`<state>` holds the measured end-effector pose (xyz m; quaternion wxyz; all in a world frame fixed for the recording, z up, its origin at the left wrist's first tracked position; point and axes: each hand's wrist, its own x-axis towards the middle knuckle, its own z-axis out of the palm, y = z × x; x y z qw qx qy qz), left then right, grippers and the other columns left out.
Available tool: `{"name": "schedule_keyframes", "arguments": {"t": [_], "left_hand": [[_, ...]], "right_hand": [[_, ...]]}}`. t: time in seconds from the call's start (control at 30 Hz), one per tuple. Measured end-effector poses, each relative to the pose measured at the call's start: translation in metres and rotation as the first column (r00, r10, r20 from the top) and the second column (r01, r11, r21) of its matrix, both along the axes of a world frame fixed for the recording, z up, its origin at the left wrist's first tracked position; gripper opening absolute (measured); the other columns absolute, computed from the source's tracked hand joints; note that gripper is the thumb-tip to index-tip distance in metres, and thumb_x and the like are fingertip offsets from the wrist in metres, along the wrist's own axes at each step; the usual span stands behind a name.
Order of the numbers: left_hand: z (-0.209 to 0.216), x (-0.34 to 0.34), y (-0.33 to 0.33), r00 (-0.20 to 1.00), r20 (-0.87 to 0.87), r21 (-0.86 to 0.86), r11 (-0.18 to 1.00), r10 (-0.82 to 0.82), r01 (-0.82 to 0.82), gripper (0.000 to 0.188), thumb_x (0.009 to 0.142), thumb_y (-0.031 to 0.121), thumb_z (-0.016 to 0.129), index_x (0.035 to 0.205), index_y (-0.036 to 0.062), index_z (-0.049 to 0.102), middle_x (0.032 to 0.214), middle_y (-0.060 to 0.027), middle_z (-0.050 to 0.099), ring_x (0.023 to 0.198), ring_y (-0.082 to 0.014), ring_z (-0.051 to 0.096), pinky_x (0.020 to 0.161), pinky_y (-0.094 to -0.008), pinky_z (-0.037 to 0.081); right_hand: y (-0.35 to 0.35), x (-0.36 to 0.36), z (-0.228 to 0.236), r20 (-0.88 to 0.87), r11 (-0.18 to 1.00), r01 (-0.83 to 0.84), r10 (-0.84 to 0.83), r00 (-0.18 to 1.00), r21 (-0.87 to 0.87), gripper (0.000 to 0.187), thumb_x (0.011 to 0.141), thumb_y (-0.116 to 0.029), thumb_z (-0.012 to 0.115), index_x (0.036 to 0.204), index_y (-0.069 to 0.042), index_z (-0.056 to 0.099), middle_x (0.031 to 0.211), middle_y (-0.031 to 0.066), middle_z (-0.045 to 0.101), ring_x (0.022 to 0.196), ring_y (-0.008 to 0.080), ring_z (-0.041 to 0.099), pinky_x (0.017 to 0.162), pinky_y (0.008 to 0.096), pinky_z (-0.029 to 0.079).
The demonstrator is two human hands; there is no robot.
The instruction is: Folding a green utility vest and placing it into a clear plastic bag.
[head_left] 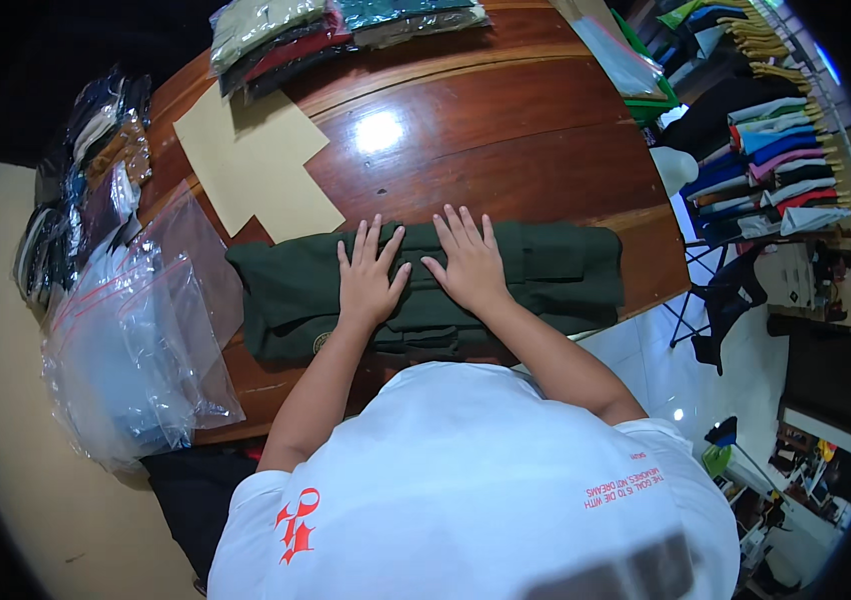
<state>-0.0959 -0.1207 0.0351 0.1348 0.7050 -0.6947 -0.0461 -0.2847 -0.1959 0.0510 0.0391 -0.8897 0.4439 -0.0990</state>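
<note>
A dark green garment (566, 265) lies folded into a long strip along the near edge of the wooden table. It has what looks like a pocket flap on its right part and a small round emblem (322, 342) at its lower left. My left hand (371, 280) rests flat on the middle of the cloth, fingers spread and pointing away from me. Just to its right, my right hand (468, 262) presses flat on the same garment, its fingers also stretched out. Neither hand grips anything. The cloth under both palms is hidden.
Tan cardboard sheets (256, 170) lie beyond the garment. Clear zip bags (136, 340) pile at the table's left edge, near bagged clothes (106, 130). More packed garments (346, 30) sit at the far edge of the wooden table (486, 150). Clothes on hangers (776, 150) stand right.
</note>
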Motion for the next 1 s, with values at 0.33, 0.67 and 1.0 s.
{"name": "schedule_keyframes", "arguments": {"t": [0.33,0.67,1.0], "left_hand": [[-0.001,-0.001,-0.001,0.999,0.006,0.049,0.998,0.039,-0.040,0.057,0.097,0.043,0.056,0.151,0.0283,0.045,0.165,-0.0094,0.024,0.152,-0.0342,0.021,0.116,-0.0680,0.015],[0.022,-0.041,0.000,0.968,-0.022,-0.130,0.960,-0.251,0.247,0.062,0.091,0.033,0.063,0.149,0.0214,0.044,0.165,-0.0167,0.020,0.151,-0.0488,0.012,0.109,-0.0781,0.011],[0.005,-0.076,-0.014,0.905,0.104,0.076,0.910,-0.413,0.407,0.060,0.096,0.047,0.053,0.153,0.0304,0.042,0.166,-0.0094,0.021,0.151,-0.0470,0.014,0.112,-0.0754,0.013]], "right_hand": [[-0.020,-0.145,-0.016,0.030,0.943,0.329,-0.328,0.944,-0.041,0.074,0.094,-0.055,0.057,0.150,-0.010,0.042,0.156,0.0137,0.040,0.148,0.0308,0.032,0.120,0.0538,0.022],[-0.023,-0.194,-0.020,0.072,0.928,0.363,-0.358,0.931,-0.082,0.059,0.096,-0.042,0.057,0.147,-0.015,0.047,0.155,0.0067,0.044,0.146,0.0276,0.035,0.112,0.0507,0.034],[0.045,-0.200,-0.025,0.655,0.241,0.969,-0.742,0.142,0.062,0.065,0.086,-0.032,0.076,0.135,0.001,0.050,0.139,0.0228,0.051,0.129,0.0386,0.049,0.109,0.0459,0.039]]}}
